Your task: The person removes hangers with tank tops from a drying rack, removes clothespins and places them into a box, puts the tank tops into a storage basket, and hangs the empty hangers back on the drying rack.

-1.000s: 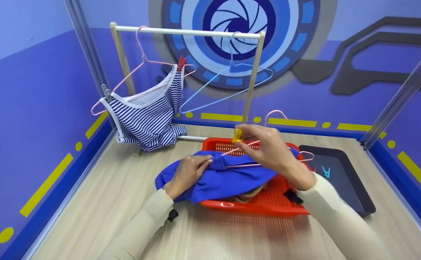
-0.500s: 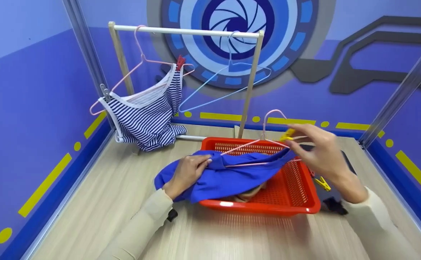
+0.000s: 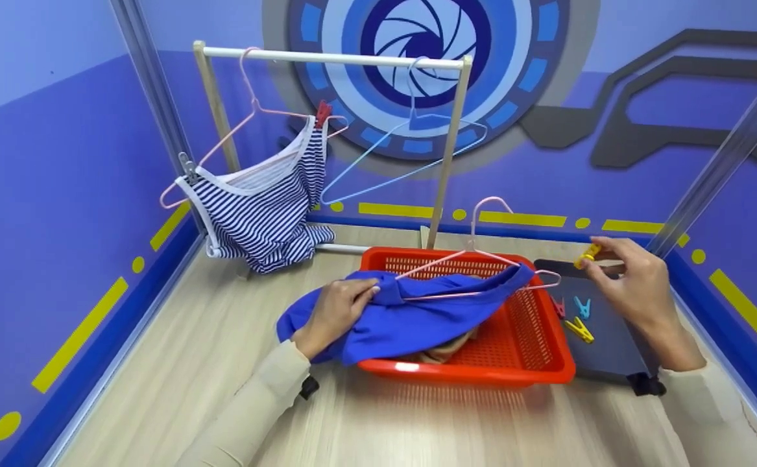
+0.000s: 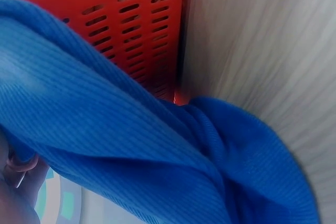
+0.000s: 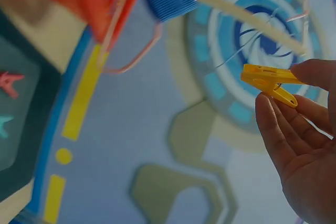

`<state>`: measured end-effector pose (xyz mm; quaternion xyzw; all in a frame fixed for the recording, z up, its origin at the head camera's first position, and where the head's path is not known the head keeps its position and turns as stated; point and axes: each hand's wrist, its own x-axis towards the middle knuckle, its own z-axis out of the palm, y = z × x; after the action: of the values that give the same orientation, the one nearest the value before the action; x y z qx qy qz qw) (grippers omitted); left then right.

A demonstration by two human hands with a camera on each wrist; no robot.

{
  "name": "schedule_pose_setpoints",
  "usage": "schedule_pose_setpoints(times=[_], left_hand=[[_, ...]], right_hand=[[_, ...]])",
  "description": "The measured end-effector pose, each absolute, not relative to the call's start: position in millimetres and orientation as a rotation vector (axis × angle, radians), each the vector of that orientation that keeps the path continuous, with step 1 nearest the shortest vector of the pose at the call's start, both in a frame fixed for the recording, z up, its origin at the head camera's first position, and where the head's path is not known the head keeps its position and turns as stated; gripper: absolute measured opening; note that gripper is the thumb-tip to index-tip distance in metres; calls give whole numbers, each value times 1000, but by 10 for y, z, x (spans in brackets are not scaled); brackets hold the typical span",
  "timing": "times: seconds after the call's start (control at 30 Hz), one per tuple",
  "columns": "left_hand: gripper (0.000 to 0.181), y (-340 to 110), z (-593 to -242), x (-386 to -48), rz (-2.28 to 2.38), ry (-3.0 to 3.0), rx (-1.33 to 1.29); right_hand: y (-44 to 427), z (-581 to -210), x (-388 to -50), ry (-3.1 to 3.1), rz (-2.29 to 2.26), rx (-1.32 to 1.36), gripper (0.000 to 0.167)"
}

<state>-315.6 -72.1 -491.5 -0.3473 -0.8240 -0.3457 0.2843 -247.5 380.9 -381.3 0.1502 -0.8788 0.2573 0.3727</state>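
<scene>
My left hand (image 3: 338,314) grips the blue garment (image 3: 417,322) and the left part of the pink hanger (image 3: 436,261), over the red basket's left side. The hanger's right end sticks out past the cloth. My right hand (image 3: 637,285) pinches a yellow clothespin (image 3: 587,256) between thumb and fingers, above the dark tray's back part. In the right wrist view the same clothespin (image 5: 270,81) lies across the fingertips. Ribbed blue cloth (image 4: 105,103) fills much of the left wrist view, where the left fingers (image 4: 31,177) are mostly hidden.
The red basket (image 3: 469,373) holds a brown cloth. Red, blue and yellow clothespins lie in the dark tray (image 3: 602,363) at the right. Behind stands a rack (image 3: 333,58) with a striped top (image 3: 255,217) clipped on a pink hanger, and a bare blue hanger (image 3: 397,177).
My right hand has moved right with the yellow clothespin, from over the basket, past the hanger's right end, to above the tray. My left hand has stayed on the blue garment.
</scene>
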Motion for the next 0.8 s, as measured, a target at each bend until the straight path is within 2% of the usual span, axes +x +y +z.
schedule_pose_setpoints(times=[0.33,0.8], left_hand=[[23,-724,-4926,-3170,-923,-2212,-915],[21,-717,-4922,-3155,-917,-2211,-913]], right_hand=[[4252,-4248,-2639,-2565,510,117,36],[4579,-4756,-2738,-3043,518,-111,45]])
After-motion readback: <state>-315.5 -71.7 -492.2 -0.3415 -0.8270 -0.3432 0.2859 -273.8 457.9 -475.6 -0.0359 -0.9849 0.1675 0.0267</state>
